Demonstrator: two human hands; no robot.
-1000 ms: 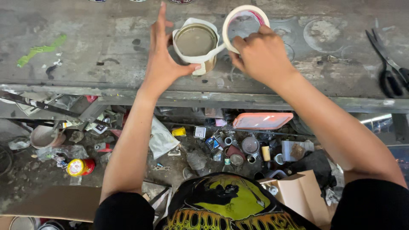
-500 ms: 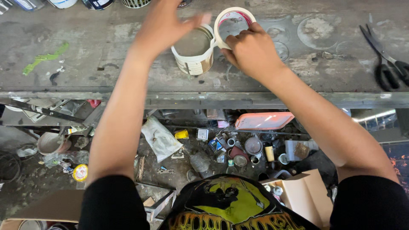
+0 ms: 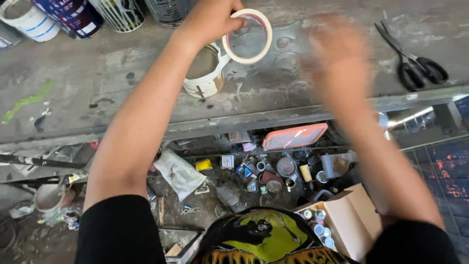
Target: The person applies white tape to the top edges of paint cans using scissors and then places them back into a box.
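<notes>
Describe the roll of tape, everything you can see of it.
The roll of tape is a pale, cream-white ring with a thin wall and a wide open middle, through which the stained grey workbench shows. A pinkish tint lines its inner rim. It is held up off the bench, tilted toward the camera, pinched at its left edge by the left hand. It sits just right of an open paint can, overlapping its rim in view.

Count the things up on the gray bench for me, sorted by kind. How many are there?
Paint cans at the back edge: 4, from the white one to the dark one
Small open can: 1
Tape roll, held in the left hand: 1
Black scissors: 1
Total: 7
The right hand is blurred and seems to hold nothing.
</notes>
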